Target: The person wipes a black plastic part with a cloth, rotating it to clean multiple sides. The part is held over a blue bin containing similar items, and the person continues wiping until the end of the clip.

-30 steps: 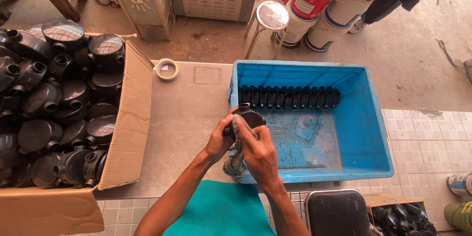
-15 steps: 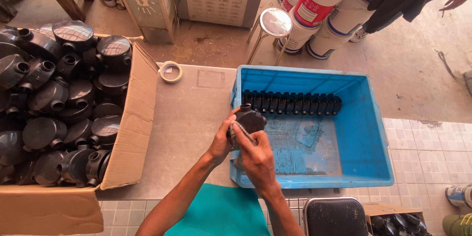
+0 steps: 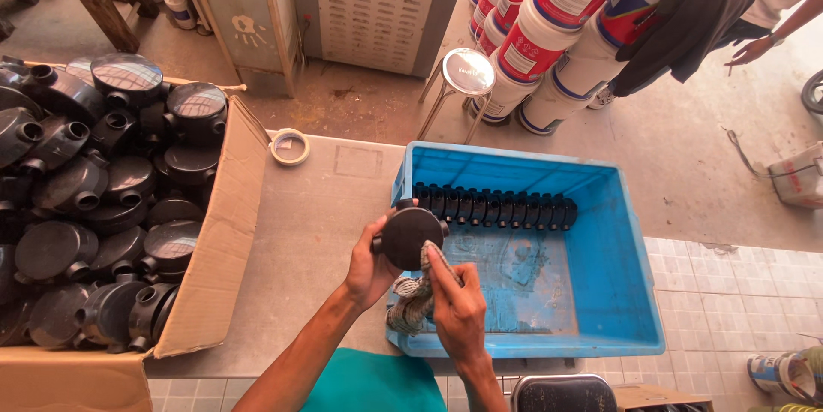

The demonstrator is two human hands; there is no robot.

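Black, smooth and round, the junction box (image 3: 410,236) is gripped in the left hand (image 3: 370,270) over the near-left rim of the blue plastic crate (image 3: 630,292), the right hand (image 3: 456,309) pinching a grey rag (image 3: 410,305) against it, bare table (image 3: 317,232) lying open to the left.
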